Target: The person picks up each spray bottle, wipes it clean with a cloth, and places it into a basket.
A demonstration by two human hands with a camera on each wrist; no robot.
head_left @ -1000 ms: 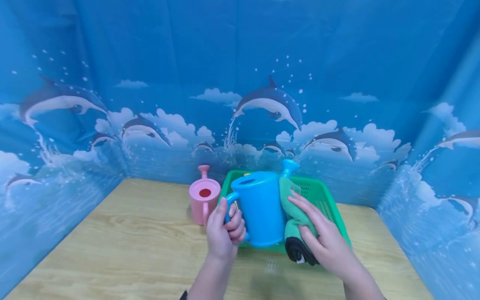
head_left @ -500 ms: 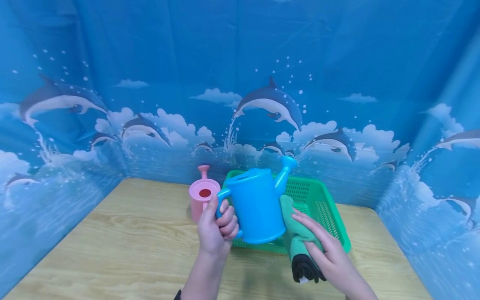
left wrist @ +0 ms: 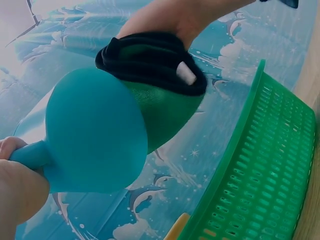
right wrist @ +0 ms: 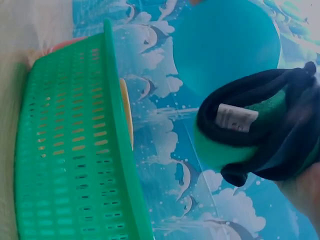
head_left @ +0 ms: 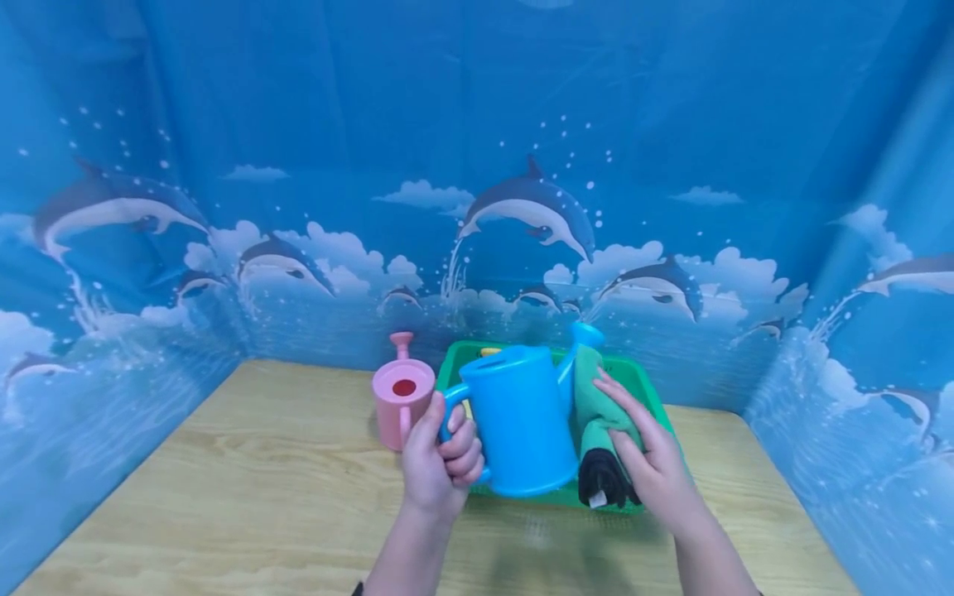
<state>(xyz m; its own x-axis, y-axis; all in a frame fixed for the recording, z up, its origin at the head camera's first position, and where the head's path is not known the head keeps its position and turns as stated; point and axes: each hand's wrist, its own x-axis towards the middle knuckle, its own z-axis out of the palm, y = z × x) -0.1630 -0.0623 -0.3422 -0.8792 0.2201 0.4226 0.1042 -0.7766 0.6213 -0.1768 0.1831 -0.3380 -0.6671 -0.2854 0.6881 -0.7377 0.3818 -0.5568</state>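
My left hand (head_left: 441,459) grips the handle of a blue watering can (head_left: 522,426), held above the table in front of the basket. The can's spout points up and to the right. In my right hand (head_left: 652,459) is a folded green cloth (head_left: 596,406) with a black edge and a white label, pinched between thumb and fingers. The cloth lies against the right side of the can by its spout. From below, the left wrist view shows the can's round base (left wrist: 97,132) beside the cloth's black edge (left wrist: 150,62).
A green perforated basket (head_left: 656,389) stands behind the can, with something yellow (head_left: 489,352) at its back left. Left of it is a pink watering can (head_left: 402,406) on the wooden table (head_left: 283,480). A blue dolphin-print sheet (head_left: 373,124) encloses the back and sides.
The blue can moved left and tilted its spout up, with the cloth sliding lower; now both are back to the right and the cloth is up by the spout again.
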